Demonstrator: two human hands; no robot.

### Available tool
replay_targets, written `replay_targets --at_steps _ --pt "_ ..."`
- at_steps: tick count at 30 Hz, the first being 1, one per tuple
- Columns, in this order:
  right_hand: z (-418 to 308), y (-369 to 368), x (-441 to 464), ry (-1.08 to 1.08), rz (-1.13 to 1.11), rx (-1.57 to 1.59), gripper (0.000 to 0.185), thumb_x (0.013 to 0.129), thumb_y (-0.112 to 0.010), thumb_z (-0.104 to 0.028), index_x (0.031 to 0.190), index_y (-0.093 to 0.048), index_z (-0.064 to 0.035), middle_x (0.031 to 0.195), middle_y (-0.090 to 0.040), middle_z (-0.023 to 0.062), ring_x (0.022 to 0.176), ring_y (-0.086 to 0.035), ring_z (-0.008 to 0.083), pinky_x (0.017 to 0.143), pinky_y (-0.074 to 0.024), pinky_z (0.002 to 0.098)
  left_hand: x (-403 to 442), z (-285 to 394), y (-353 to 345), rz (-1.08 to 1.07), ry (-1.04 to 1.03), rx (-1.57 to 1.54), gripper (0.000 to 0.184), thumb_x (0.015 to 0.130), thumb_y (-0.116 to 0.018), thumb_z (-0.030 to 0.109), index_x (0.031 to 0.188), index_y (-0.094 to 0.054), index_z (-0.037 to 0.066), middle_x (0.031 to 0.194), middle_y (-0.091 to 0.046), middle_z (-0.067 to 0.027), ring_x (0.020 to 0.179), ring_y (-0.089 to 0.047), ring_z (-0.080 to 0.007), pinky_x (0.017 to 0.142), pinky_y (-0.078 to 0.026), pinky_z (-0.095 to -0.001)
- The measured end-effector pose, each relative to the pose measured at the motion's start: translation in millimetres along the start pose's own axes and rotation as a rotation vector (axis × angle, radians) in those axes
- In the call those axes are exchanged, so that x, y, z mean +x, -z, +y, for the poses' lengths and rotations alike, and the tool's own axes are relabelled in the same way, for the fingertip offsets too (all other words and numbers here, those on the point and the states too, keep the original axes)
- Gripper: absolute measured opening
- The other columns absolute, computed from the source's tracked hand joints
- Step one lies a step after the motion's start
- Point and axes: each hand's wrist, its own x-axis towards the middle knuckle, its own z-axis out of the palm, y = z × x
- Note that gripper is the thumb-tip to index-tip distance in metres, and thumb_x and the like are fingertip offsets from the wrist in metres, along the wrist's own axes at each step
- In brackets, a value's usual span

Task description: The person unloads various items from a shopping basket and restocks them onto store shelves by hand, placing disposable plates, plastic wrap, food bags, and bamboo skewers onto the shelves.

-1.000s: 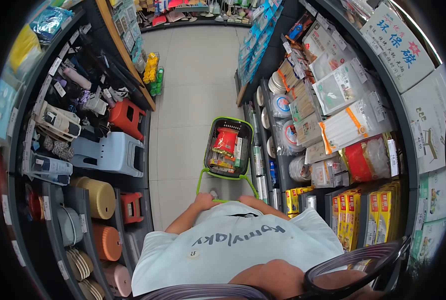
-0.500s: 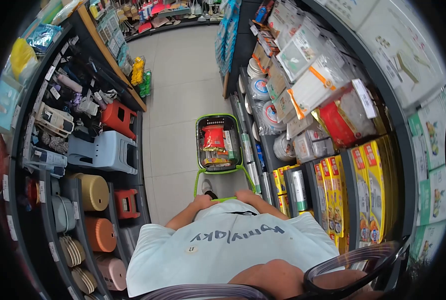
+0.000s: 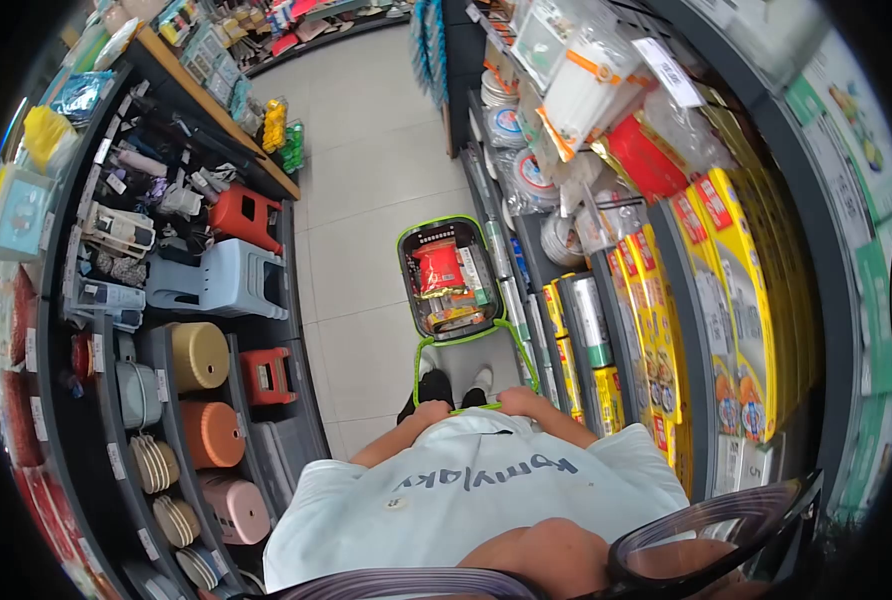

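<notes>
Left hand (image 3: 431,411) and right hand (image 3: 515,400) are gripping the U-shaped green plastic handle (image 3: 416,375) while the black rectangular basket (image 3: 436,236) is pulling up left of those tall yellow cardboard boxes (image 3: 731,305), so they're getting easier to reach.

This is a shop: a tiled aisle (image 3: 351,200) runs between dark shelves with price tags (image 3: 668,72), stocked with plastic stools (image 3: 216,281), packaged goods (image 3: 588,85) and rows of yellow boxes (image 3: 731,300); a filled shopping basket (image 3: 406,262) stands in it.
</notes>
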Motion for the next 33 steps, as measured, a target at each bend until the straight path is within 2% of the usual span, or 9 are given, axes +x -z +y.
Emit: replay_targets --at_steps 6,9,10,14,17,22,26,28,33 --pt "2 -29 -14 0.007 0.101 -0.002 0.061 0.082 -0.054 -0.065 0.109 -0.071 -0.0124 0.107 -0.07 0.0175 0.099 -0.066 0.0375 0.084 -0.052 0.0487 -6 6 -9 -0.073 -0.091 0.008 0.047 0.085 -0.054 0.051 0.112 -0.072 0.018 0.114 -0.069 -0.0143 0.108 -0.065 -0.0326 0.091 -0.051 -0.0446" --pt "-7 -30 -21 -0.008 0.128 -0.009 0.064 0.081 -0.054 -0.067 0.109 -0.071 -0.0117 0.107 -0.07 0.0174 0.099 -0.066 0.0376 0.084 -0.052 0.0487 -8 2 -19 -0.022 -0.058 0.024 0.048 0.084 -0.055 0.051 0.113 -0.072 0.018 0.115 -0.069 -0.0147 0.108 -0.065 -0.0329 0.092 -0.051 -0.0445" --pt "-15 -28 -24 -0.014 0.134 0.003 0.065 0.081 -0.054 -0.067 0.109 -0.071 -0.0114 0.107 -0.07 0.0174 0.099 -0.066 0.0376 0.084 -0.0521 0.0487 -7 -3 -22 -0.012 -0.056 0.027 0.054 0.084 -0.053 0.057 0.113 -0.072 0.015 0.116 -0.068 -0.0162 0.109 -0.064 -0.034 0.092 -0.051 -0.0448" --pt "-41 -38 -20 -0.028 0.145 -0.004 0.066 0.081 -0.055 -0.068 0.11 -0.071 -0.0108 0.108 -0.07 0.0176 0.1 -0.066 0.0377 0.085 -0.0521 0.0485 -36 -12 -26 0.102 0.018 0.017 0.063 0.085 -0.05 0.065 0.111 -0.072 0.012 0.114 -0.069 -0.0171 0.107 -0.065 -0.0351 0.091 -0.051 -0.0449" --pt "-63 -60 -20 0.002 0.145 0.041 0.061 0.083 -0.056 -0.064 0.11 -0.071 -0.0109 0.109 -0.07 0.0177 0.102 -0.066 0.0376 0.086 -0.0517 0.0491 -74 -14 -33 0.147 0.046 0.017 0.063 0.087 -0.048 0.067 0.104 -0.074 0.012 0.107 -0.07 -0.0188 0.102 -0.066 -0.037 0.088 -0.052 -0.046" --pt "-80 -111 -6 0.022 0.044 -0.027 0.045 0.088 -0.056 -0.044 0.117 -0.068 -0.0114 0.114 -0.068 0.0179 0.106 -0.065 0.0375 0.088 -0.0511 0.0493 -90 -51 -96 0.256 -0.037 -0.018 0.048 0.083 -0.057 0.053 0.099 -0.074 0.012 0.102 -0.071 -0.0192 0.097 -0.067 -0.0381 0.084 -0.052 -0.0484" --pt "-94 -137 -22 0.013 -0.008 -0.02 0.043 0.088 -0.056 -0.04 0.119 -0.066 -0.0119 0.117 -0.067 0.0181 0.107 -0.064 0.0373 0.089 -0.0512 0.049 -100 -64 -139 0.308 -0.066 -0.036 0.043 0.08 -0.059 0.047 0.099 -0.074 0.012 0.1 -0.071 -0.0191 0.096 -0.067 -0.0379 0.084 -0.052 -0.0486" --pt "-109 -145 -40 0.052 0.108 0.039 0.042 0.083 -0.06 -0.04 0.109 -0.071 -0.0092 0.112 -0.068 0.02 0.104 -0.066 0.0374 0.086 -0.0522 0.0489 -113 -64 -145 0.267 -0.043 -0.012 0.061 0.084 -0.05 0.067 0.1 -0.075 0.014 0.102 -0.071 -0.0183 0.098 -0.067 -0.0377 0.085 -0.053 -0.0479" --pt "-133 -181 -49 0.031 0.109 0.01 0.046 0.083 -0.059 -0.046 0.11 -0.071 -0.0112 0.109 -0.069 0.019 0.102 -0.066 0.0371 0.086 -0.0526 0.0485 -143 -64 -176 0.287 -0.034 -0.037 0.068 0.083 -0.049 0.072 0.097 -0.075 0.011 0.097 -0.071 -0.0196 0.095 -0.067 -0.0383 0.083 -0.053 -0.0483"
